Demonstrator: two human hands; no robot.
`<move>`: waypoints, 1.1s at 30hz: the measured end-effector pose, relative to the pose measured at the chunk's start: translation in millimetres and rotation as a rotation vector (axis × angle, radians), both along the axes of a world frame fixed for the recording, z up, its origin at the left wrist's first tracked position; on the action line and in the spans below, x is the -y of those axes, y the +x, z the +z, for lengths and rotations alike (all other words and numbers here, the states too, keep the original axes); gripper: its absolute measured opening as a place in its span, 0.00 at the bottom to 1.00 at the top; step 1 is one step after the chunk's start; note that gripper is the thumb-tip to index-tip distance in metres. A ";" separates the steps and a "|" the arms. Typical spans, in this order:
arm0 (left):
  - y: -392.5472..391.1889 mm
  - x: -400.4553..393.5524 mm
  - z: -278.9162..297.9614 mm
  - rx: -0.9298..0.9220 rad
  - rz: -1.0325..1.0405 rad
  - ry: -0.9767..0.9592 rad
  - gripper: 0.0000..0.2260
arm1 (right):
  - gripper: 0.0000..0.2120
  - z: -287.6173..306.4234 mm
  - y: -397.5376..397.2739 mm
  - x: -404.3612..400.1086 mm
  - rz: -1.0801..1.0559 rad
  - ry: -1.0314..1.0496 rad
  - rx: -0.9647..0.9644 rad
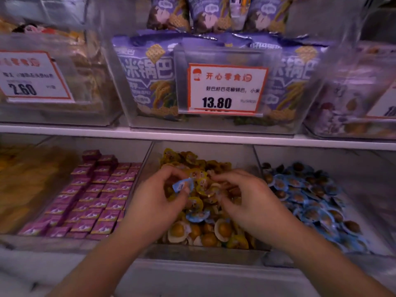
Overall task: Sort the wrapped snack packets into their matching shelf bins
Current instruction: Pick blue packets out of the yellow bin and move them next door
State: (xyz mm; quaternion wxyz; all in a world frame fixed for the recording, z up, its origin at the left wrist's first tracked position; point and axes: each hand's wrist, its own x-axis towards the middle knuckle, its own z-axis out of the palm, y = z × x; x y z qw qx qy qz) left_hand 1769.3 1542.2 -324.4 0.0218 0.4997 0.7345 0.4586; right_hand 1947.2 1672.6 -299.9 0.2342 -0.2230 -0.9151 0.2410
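Shop shelf of clear plastic bins, left hand pinching a crinkly blue packet over the middle bin of glossy yellow packets, right hand curled, fingertips among them, blue-packet bin right.

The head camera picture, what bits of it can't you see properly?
- Right hand: fingertips dig into the yellow packets, so any grip is hidden.
- Left bin: contents motion-blurred.
- Small print on the 13.80 price tag: too small.
- Right price tag: cut off by the frame edge.
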 end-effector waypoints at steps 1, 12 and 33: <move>2.2 1.7 1.1 -0.038 -0.043 -0.040 0.08 | 0.15 -0.8 -0.5 2.7 0.039 0.007 0.067; 13.6 -5.4 -10.4 -0.511 -0.246 -0.451 0.20 | 0.13 -17.0 -12.8 6.6 0.032 -0.084 0.328; 9.4 -11.0 -16.0 -0.577 -0.162 -0.522 0.22 | 0.26 -17.1 -15.8 8.0 0.086 -0.051 0.430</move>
